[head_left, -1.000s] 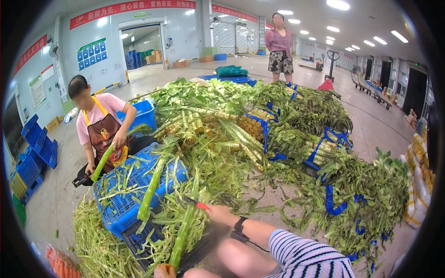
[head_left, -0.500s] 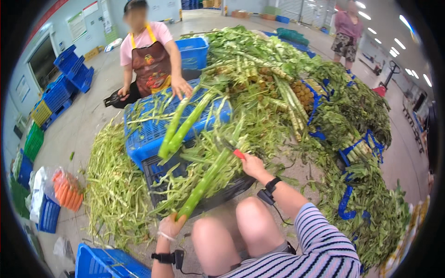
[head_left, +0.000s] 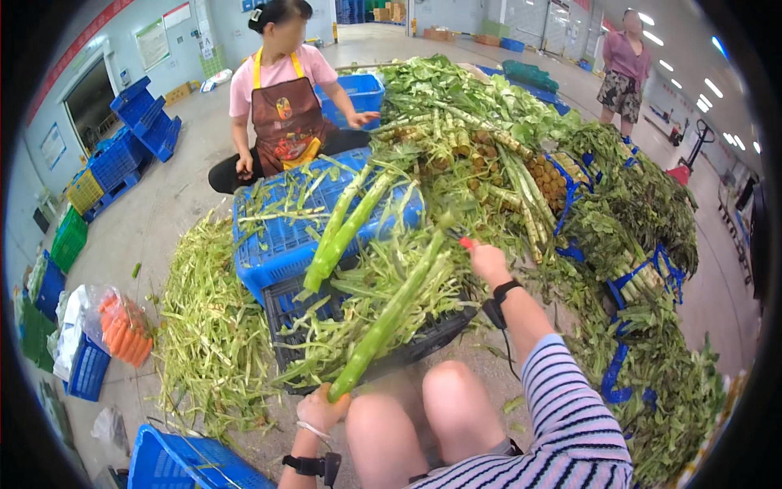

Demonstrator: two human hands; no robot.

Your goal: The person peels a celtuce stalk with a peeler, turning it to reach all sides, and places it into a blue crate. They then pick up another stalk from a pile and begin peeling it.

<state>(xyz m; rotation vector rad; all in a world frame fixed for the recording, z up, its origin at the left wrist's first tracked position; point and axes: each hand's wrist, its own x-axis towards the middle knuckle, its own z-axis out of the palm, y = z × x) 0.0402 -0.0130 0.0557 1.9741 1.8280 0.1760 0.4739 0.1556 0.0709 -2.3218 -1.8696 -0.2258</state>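
Observation:
My left hand [head_left: 321,407] is closed around the lower end of a long, pale green celtuce stem [head_left: 380,332], slanting up and away from me. My right hand [head_left: 490,264] grips a red-handled peeler [head_left: 466,243] beside the stem's far end; its small dark head is partly hidden, so contact is unclear. Under the stem, a black crate [head_left: 287,324] is heaped with green peel strips [head_left: 415,281]. Two peeled stems [head_left: 346,228] lean across the upturned blue crate [head_left: 269,265] just beyond.
A co-worker in a brown apron [head_left: 285,122] sits behind the blue crate. Leafy celtuce [head_left: 481,94] is piled beyond and to the right, with tied bundles [head_left: 643,281]. Peelings [head_left: 204,326] cover the floor at left, near bagged carrots [head_left: 125,330]. Another person [head_left: 626,69] stands far right.
My right hand and the peeler have moved up and right toward the stem's far end. The co-worker's hand has lifted off the stems on the blue crate. My view has shifted slightly.

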